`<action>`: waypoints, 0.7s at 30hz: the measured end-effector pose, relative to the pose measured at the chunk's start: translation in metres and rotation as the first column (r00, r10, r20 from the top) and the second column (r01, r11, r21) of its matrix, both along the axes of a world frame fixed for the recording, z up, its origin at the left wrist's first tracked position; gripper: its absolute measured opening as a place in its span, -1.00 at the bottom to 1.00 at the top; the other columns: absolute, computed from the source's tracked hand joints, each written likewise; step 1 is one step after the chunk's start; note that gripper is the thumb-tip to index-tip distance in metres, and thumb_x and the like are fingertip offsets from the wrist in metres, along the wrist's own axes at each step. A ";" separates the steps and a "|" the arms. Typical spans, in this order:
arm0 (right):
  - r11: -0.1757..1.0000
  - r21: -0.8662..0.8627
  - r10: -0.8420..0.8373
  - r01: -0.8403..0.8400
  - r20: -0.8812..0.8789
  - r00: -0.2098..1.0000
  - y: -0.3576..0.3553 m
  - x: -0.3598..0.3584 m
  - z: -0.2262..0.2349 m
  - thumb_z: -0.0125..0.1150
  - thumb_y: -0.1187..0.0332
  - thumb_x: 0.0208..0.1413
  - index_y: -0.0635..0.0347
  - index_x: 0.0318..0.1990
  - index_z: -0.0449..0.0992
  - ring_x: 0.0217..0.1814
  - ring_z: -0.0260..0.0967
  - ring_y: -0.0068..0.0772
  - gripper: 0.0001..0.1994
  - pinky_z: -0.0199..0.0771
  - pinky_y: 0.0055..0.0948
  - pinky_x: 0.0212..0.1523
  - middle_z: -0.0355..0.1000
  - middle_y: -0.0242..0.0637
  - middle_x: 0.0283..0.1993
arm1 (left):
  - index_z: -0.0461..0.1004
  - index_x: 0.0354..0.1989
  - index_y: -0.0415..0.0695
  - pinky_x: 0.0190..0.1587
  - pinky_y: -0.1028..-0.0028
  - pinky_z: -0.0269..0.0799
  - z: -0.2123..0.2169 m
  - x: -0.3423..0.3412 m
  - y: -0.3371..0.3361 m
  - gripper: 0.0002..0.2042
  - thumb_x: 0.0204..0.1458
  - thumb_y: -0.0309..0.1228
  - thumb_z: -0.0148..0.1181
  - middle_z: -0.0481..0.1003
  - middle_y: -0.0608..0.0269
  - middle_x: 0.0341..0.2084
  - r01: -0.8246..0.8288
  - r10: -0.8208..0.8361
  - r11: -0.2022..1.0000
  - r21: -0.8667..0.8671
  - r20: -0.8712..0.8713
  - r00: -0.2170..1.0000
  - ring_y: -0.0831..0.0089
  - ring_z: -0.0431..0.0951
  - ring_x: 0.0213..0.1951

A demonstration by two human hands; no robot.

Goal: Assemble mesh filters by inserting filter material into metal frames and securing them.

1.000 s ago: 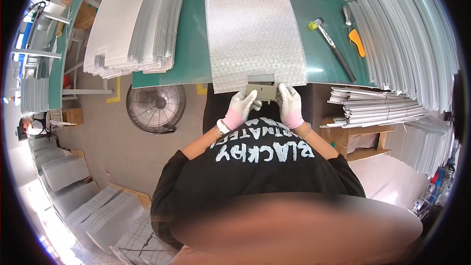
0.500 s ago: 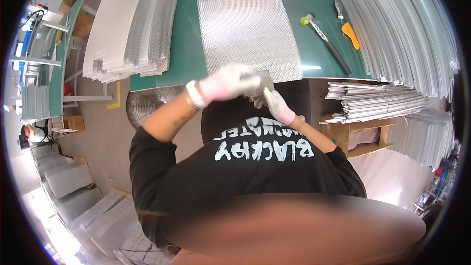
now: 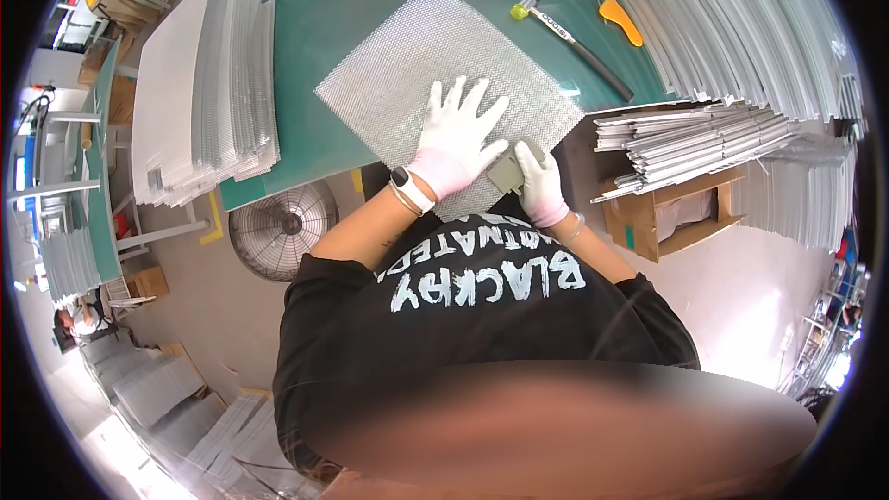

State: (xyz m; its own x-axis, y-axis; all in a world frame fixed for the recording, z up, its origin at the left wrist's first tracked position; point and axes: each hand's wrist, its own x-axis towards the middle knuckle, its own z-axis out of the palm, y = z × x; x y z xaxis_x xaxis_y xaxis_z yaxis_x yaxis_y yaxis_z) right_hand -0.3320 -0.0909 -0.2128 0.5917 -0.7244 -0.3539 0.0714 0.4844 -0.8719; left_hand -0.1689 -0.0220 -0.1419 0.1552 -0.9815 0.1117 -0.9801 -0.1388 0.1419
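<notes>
A silvery expanded-metal mesh sheet lies turned cornerwise on the green table, its near corner jutting past the front edge toward my body. My left hand, in a white glove with a pink cuff, rests flat on the sheet with fingers spread. At the sheet's near right edge, my gloved right hand grips a small grey-green flat block, thumb and fingers on it. The block appears to touch that edge; its exact kind is unclear.
A mallet and an orange scraper lie on the table's right. Sheet stacks stand at left, and tall panels at right. Below those, metal strips lie over a cardboard box. A round fan stands under the table.
The mesh sheet has turned from roughly square-on to cornerwise and come nearer me. My left hand has moved from the near edge onto the sheet and spread. The right hand keeps the block.
</notes>
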 end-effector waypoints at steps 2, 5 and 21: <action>1.000 -0.027 0.001 -0.001 -0.011 1.000 0.004 -0.001 0.006 0.05 0.31 0.31 0.24 -0.24 0.51 -0.33 0.34 -0.67 -0.80 0.39 -0.57 -0.29 0.45 -0.45 -0.35 | 0.24 0.32 0.08 0.37 -0.12 -0.18 0.003 -0.002 0.002 -0.40 0.10 0.00 0.08 0.16 -0.03 0.31 -0.022 0.023 1.000 0.022 -0.025 0.999 -0.10 0.07 0.35; 0.999 -0.038 -0.017 0.017 0.006 1.000 0.004 -0.003 0.004 0.03 0.29 0.32 0.25 -0.24 0.50 -0.32 0.35 -0.67 -0.79 0.40 -0.57 -0.30 0.45 -0.46 -0.34 | 0.24 0.32 0.09 0.37 -0.13 -0.18 0.004 -0.004 0.001 -0.40 0.09 -0.01 0.09 0.15 -0.02 0.31 -0.034 0.035 0.999 0.042 -0.033 0.999 -0.10 0.07 0.35; 0.223 -0.329 -0.306 -0.917 -0.917 0.255 -0.159 -0.064 -0.024 0.22 0.28 -0.03 0.07 -0.13 0.57 -0.07 0.51 -0.13 -0.73 0.53 -0.23 -0.11 0.55 -0.16 -0.14 | 0.35 0.18 -0.14 0.33 -0.09 -0.07 0.035 0.053 -0.005 -0.54 0.09 -0.28 0.12 0.31 0.04 0.17 0.091 -0.095 0.944 -0.318 0.001 0.995 -0.09 0.16 0.28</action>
